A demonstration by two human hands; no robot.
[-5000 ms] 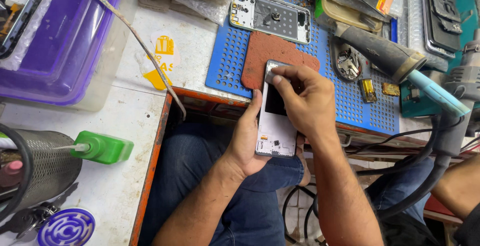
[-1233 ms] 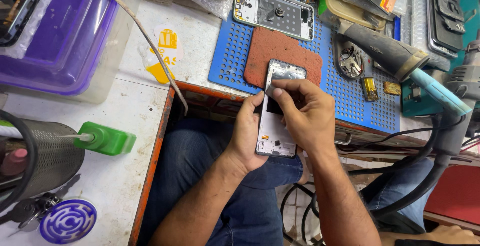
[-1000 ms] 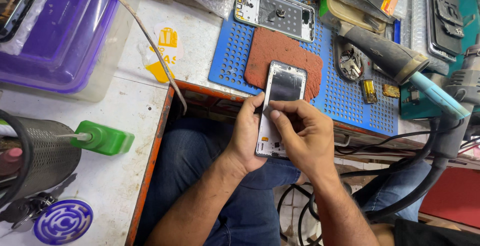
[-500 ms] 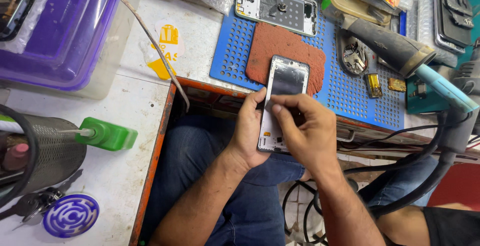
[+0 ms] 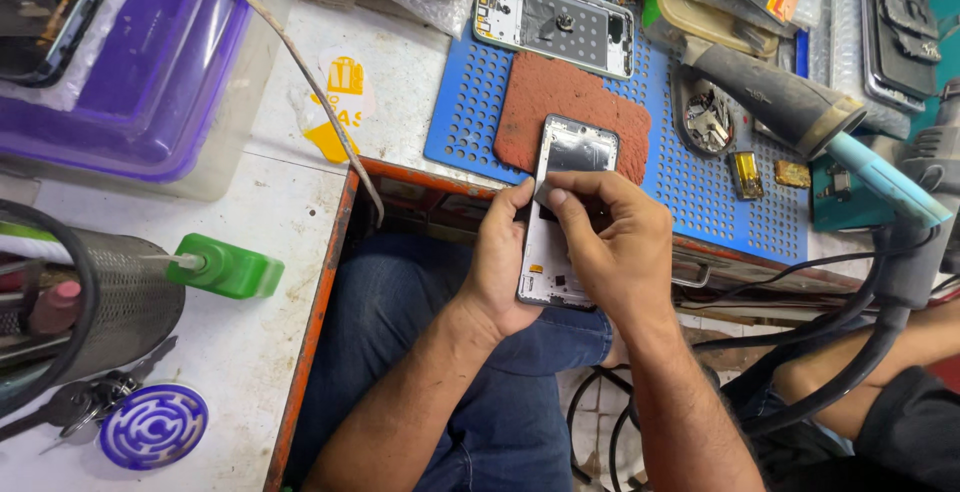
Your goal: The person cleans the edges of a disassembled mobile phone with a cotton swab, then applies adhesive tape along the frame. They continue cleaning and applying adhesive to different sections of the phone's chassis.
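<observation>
We cradle the bare silver phone frame [image 5: 556, 242] over our lap in the left hand [image 5: 497, 267], while our right hand [image 5: 612, 252] pinches at its inner face; prying too hard could bend the frame.

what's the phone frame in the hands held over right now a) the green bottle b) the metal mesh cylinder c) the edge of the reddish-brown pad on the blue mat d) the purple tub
c, the top of the phone frame, gripped by the left hand and right hand, overlaps the near edge of the reddish-brown pad on the blue mat.
</observation>
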